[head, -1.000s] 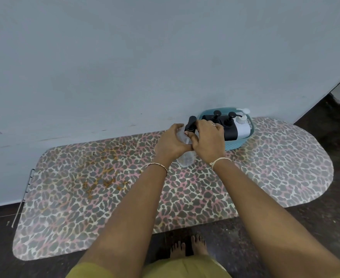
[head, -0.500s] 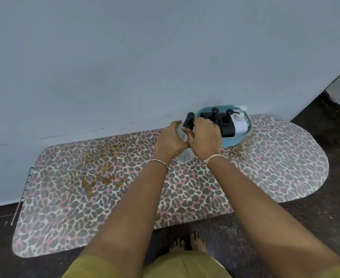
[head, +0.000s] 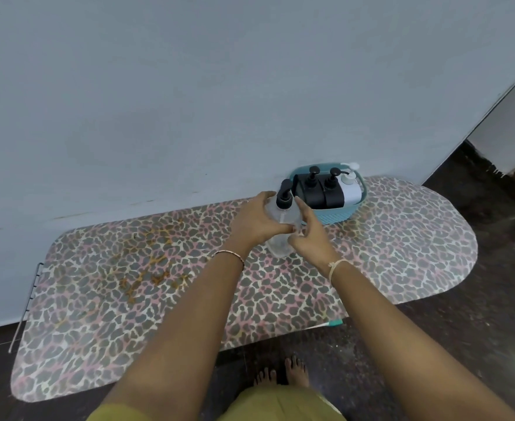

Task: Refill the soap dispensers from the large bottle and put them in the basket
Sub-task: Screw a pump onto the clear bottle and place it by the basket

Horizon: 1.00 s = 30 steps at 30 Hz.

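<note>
A clear soap dispenser (head: 279,244) with a black pump top (head: 284,198) stands on the leopard-print board (head: 134,287), just left of a teal basket (head: 335,214). My left hand (head: 257,218) wraps around the dispenser's body. My right hand (head: 310,238) sits against its right side with fingers spread, off the pump. Inside the basket stand two black dispensers (head: 321,192) and a white bottle (head: 350,191) with a white pump.
The board runs along a pale grey wall (head: 219,86), with brownish stains (head: 147,268) on its left half. Dark floor lies in front, with my bare feet (head: 283,375) showing. A wall corner stands at the far right.
My right hand has come off the black pump top and opened its fingers beside the dispenser. The left hand keeps its hold on the dispenser's body.
</note>
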Each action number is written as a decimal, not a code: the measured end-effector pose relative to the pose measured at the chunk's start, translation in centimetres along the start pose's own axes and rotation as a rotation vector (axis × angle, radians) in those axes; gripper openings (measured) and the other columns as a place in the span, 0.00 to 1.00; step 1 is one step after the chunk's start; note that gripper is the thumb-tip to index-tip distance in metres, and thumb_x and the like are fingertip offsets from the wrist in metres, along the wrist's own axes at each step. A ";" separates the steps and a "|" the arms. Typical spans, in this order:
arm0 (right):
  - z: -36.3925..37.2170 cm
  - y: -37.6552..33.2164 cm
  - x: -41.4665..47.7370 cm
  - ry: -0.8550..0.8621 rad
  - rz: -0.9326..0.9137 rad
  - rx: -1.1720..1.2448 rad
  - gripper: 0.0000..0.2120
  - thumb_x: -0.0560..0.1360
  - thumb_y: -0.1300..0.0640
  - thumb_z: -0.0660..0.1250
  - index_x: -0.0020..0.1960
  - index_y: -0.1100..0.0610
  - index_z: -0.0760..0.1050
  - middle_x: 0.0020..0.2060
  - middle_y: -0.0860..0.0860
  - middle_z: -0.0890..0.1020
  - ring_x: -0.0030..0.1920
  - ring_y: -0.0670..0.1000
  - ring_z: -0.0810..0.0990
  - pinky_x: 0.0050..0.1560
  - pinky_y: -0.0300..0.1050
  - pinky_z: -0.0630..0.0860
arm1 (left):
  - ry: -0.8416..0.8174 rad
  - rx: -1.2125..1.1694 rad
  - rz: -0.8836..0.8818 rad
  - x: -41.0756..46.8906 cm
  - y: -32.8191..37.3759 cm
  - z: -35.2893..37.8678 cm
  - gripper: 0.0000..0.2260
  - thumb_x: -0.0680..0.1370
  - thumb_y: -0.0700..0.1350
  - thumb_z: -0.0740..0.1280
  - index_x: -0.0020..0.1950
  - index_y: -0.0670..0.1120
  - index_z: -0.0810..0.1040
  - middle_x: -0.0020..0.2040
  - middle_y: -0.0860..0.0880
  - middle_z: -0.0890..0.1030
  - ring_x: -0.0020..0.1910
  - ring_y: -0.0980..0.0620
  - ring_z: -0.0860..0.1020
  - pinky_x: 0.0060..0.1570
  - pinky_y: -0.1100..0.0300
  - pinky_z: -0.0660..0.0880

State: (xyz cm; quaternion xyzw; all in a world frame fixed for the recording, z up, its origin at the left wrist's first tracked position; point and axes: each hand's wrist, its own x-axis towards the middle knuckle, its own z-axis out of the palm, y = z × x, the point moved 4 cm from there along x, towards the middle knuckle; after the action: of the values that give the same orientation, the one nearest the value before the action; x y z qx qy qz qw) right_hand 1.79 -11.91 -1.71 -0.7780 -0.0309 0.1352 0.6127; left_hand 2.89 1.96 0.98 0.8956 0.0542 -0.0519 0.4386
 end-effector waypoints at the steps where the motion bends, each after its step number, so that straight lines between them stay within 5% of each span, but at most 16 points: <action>1: 0.0 0.8 -0.2 -0.010 0.008 -0.015 0.43 0.70 0.73 0.66 0.77 0.47 0.54 0.71 0.46 0.66 0.69 0.52 0.70 0.63 0.50 0.75 | -0.010 -0.007 0.021 -0.3 0.5 0.2 0.39 0.62 0.54 0.80 0.69 0.49 0.69 0.64 0.51 0.76 0.60 0.52 0.76 0.57 0.56 0.75; 5: -1.3 2.0 -1.3 0.102 0.000 -0.034 0.50 0.64 0.62 0.79 0.75 0.46 0.53 0.67 0.45 0.68 0.66 0.47 0.71 0.65 0.47 0.72 | -0.050 -0.039 0.071 -1.3 2.4 1.9 0.39 0.62 0.54 0.79 0.69 0.49 0.69 0.64 0.51 0.76 0.61 0.52 0.76 0.58 0.57 0.74; 8: -3.5 2.2 -2.6 0.272 0.000 -0.093 0.44 0.61 0.52 0.81 0.69 0.43 0.60 0.62 0.43 0.75 0.60 0.45 0.77 0.58 0.47 0.77 | -0.072 -0.056 0.102 -1.8 3.9 3.5 0.41 0.61 0.57 0.79 0.70 0.50 0.68 0.65 0.53 0.76 0.62 0.54 0.75 0.61 0.53 0.74; 16: -9.4 2.4 -4.6 0.524 0.068 -0.225 0.27 0.64 0.50 0.78 0.58 0.49 0.70 0.48 0.46 0.81 0.46 0.48 0.80 0.46 0.48 0.79 | -0.265 -0.252 0.138 -1.7 7.4 8.1 0.46 0.61 0.55 0.81 0.74 0.49 0.64 0.68 0.54 0.74 0.62 0.54 0.76 0.60 0.53 0.76; 20: -12.4 2.9 -4.0 0.604 0.053 -0.201 0.28 0.64 0.51 0.78 0.60 0.51 0.72 0.51 0.46 0.78 0.51 0.47 0.78 0.49 0.43 0.75 | -0.298 -0.369 0.110 -0.8 8.9 9.3 0.41 0.66 0.46 0.80 0.74 0.47 0.64 0.65 0.56 0.72 0.55 0.57 0.76 0.49 0.67 0.77; 22: -14.0 3.2 -3.5 0.628 0.050 -0.213 0.30 0.65 0.50 0.79 0.63 0.52 0.72 0.54 0.47 0.76 0.54 0.46 0.74 0.54 0.43 0.72 | -0.230 -0.357 0.075 0.0 8.7 9.7 0.34 0.69 0.46 0.77 0.72 0.46 0.67 0.63 0.55 0.72 0.57 0.54 0.76 0.45 0.71 0.74; 26: -17.3 4.1 -2.1 0.648 0.090 -0.181 0.29 0.65 0.50 0.79 0.62 0.49 0.73 0.54 0.46 0.78 0.55 0.49 0.77 0.53 0.43 0.73 | 0.061 -0.280 0.006 2.1 6.9 10.0 0.16 0.77 0.41 0.69 0.64 0.47 0.74 0.60 0.52 0.78 0.59 0.50 0.77 0.56 0.58 0.74; 30: -20.0 4.3 0.3 0.660 0.110 -0.191 0.30 0.66 0.51 0.78 0.65 0.51 0.71 0.57 0.48 0.78 0.57 0.51 0.76 0.53 0.42 0.71 | 0.302 -0.239 -0.151 3.7 4.9 9.8 0.16 0.76 0.37 0.67 0.63 0.45 0.74 0.59 0.47 0.78 0.58 0.48 0.77 0.60 0.52 0.74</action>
State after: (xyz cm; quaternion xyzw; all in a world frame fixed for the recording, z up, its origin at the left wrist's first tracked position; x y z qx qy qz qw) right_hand 6.55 -31.82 -1.60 -0.8341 0.1984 -0.0942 0.5061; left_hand 6.75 -8.55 -1.70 0.8282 0.1921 0.0568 0.5234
